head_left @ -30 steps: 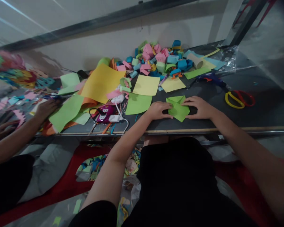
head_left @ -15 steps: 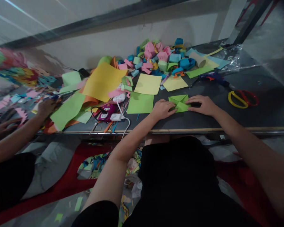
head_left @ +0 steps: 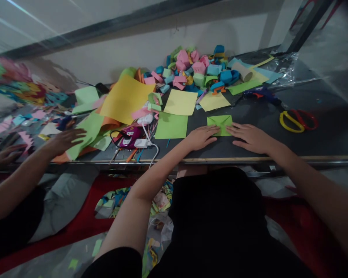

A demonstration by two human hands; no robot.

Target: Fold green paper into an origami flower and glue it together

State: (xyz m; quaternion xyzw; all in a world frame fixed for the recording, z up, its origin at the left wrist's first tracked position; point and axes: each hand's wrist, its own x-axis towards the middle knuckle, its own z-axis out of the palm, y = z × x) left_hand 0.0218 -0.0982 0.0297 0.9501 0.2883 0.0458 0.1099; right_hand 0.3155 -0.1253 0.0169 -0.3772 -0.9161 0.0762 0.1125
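Observation:
A folded green paper lies flat on the dark table in front of me, creases showing along its upper part. My left hand rests with outstretched fingers on its lower left side. From the right, my right hand lies flat, its fingertips pressing the paper's right side. Both hands are open, and part of the paper is hidden beneath the fingers. Just left of it is a flat green sheet, with a pale yellow sheet behind. Another pale yellow sheet lies beyond the folded paper.
Folded paper pieces are heaped at the back. Scissors and a blue glue gun lie right. A purple power socket with cables sits left, near large yellow paper. A co-worker's hand reaches in at far left.
Both my hands have flattened onto the green paper, whose raised flaps now lie down. The co-worker's hand has moved right, onto the light green paper, leaving a dark blue object behind.

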